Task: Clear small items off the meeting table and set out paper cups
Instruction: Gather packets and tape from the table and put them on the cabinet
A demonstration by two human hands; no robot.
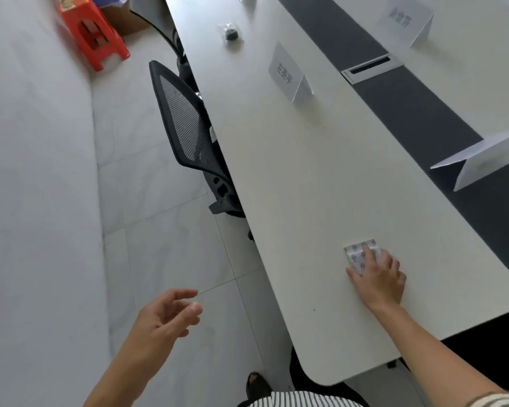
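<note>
White meeting table (pixel 306 177), right hand (pixel 378 279) half covering small packet (pixel 356 254)

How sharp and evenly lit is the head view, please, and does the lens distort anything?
Head view: light is soft and even, no glare; the wide lens slightly bows the table edge; the left hand and stool are blurred, the right hand on the packet sharper; card print soft.

three name cards (pixel 285 72) (pixel 400 20) (pixel 488 164), one chair (pixel 185 118), one stool (pixel 91 33), perhaps two small items (pixel 231 33) (pixel 356 255).
</note>
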